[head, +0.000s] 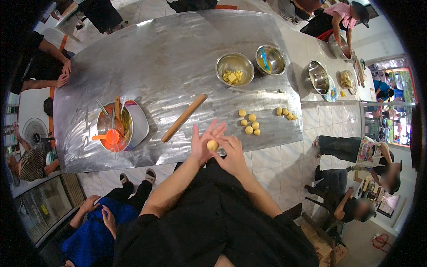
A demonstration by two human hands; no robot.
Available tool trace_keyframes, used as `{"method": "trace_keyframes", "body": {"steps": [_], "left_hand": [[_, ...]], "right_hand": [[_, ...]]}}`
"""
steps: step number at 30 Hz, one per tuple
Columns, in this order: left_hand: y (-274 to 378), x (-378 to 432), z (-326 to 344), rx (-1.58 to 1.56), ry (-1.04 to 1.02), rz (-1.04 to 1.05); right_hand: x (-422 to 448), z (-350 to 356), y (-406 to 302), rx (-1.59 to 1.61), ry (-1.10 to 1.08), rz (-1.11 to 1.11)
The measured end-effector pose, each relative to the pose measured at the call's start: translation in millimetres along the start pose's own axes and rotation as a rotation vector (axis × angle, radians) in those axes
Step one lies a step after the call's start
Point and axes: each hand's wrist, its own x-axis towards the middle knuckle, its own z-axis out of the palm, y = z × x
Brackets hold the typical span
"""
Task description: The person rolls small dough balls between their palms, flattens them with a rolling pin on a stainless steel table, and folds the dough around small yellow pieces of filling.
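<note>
Against the palm of my left hand rests a round ball of yellow dough. The left fingers are stretched out flat. My right hand has its thumb and fingertips around the ball's other side. Both hands are above the near edge of the steel table. To their right lies a group of several dough balls, with smaller cut dough pieces farther right. A wooden rolling pin lies slantwise just beyond my left hand.
At left, an orange-lined bowl with utensils and an orange measuring cup stands on a kitchen scale. Far right are a steel bowl of yellow chunks and another with a blue utensil. A person in blue is close at left.
</note>
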Motion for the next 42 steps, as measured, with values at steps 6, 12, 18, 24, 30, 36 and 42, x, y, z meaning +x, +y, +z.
{"method": "trace_keyframes", "body": {"steps": [6, 12, 18, 24, 30, 36, 42], "left_hand": [[59.5, 18.7, -98.1, 2.204, 0.545, 0.705], [83.5, 18.5, -126.7, 2.27, 0.64, 0.239], [73.1, 5.7, -143.1, 2.348, 0.362, 0.45], [29.0, -29.9, -108.6, 2.235, -0.119, 0.572], [18.5, -18.9, -116.9, 2.33, -0.109, 0.627], [12.1, -18.3, -131.1, 2.462, -0.048, 0.572], [5.2, -12.8, -131.6, 2.44, 0.102, 0.376]], "right_hand": [[-14.9, 71.2, 104.2, -0.041, -0.05, 0.02], [-19.1, 102.4, 135.4, -0.149, -0.128, 0.019], [-9.7, 83.4, 119.9, -0.069, -0.002, 0.158], [-17.0, 52.1, 94.9, -0.392, -0.167, -0.002], [-39.6, 70.1, 124.7, -0.546, -0.237, 0.035], [-38.4, 83.5, 120.7, -0.599, -0.291, 0.026], [-23.3, 83.4, 120.4, -0.569, -0.28, 0.096]]}}
